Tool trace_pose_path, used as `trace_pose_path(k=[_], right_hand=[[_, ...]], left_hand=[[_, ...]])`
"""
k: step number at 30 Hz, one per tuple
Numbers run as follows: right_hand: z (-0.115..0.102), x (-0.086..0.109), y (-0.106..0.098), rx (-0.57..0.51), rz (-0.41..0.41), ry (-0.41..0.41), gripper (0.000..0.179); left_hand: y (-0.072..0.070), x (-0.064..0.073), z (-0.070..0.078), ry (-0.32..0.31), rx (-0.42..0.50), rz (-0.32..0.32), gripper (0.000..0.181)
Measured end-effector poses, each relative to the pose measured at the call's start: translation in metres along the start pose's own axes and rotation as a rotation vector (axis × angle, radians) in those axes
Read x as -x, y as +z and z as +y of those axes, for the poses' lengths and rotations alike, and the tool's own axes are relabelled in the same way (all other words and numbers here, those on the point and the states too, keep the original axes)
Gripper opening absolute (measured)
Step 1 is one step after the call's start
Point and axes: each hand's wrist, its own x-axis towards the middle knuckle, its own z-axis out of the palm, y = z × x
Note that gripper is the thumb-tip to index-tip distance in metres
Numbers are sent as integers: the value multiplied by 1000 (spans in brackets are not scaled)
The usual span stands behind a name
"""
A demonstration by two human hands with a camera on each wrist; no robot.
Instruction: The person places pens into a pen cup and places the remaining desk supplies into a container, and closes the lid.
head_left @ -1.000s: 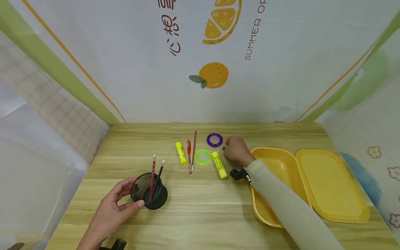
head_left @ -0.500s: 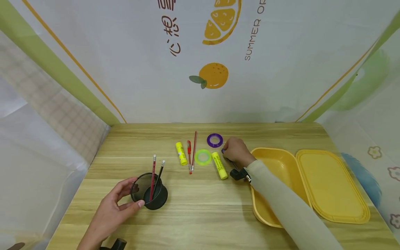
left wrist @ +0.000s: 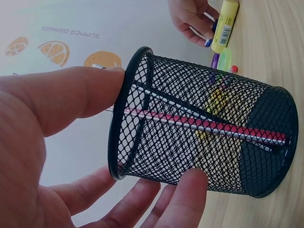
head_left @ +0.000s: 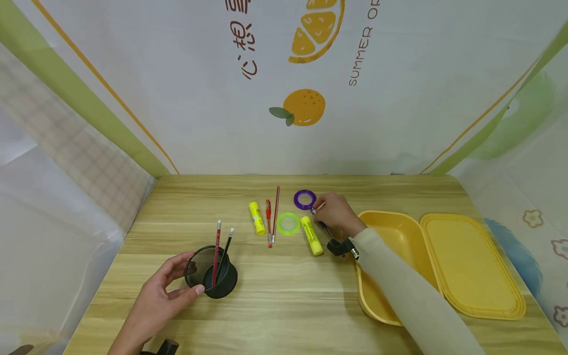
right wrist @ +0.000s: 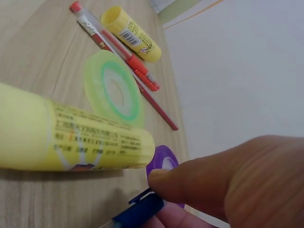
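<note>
My left hand [head_left: 155, 298] holds a black mesh pen holder [left wrist: 209, 123] by its rim, thumb on one side and fingers on the other. Inside the holder lean a red pencil [head_left: 216, 256] and a black pencil [head_left: 228, 244], both with white eraser ends up. Thumb and fingers of my right hand [head_left: 337, 214] pinch a blue-capped pen [right wrist: 140, 211] by its cap end; the palm hides part of it in the head view. Close to that hand lie a purple tape roll [head_left: 299, 205] and a yellow glue stick [head_left: 312, 235].
Further left lie a green tape roll [head_left: 281, 231], a red pencil [head_left: 276, 212], a red pen [head_left: 268, 212] and another glue stick [head_left: 257, 218]. Under the right forearm stands a yellow box [head_left: 368, 296], its lid [head_left: 472, 266] beside it on the wooden table [head_left: 284, 315].
My right hand has shifted the blue-capped pen slightly, and more of its shaft shows below the hand. The left hand and the pen holder have stayed in place.
</note>
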Motion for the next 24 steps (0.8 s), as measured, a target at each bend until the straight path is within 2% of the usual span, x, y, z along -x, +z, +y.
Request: trace_pose_path(k=[24], right_hand=[[-27, 21, -20, -141, 56, -61, 25]], left_hand=[[0, 2, 0, 7, -2, 4, 69]])
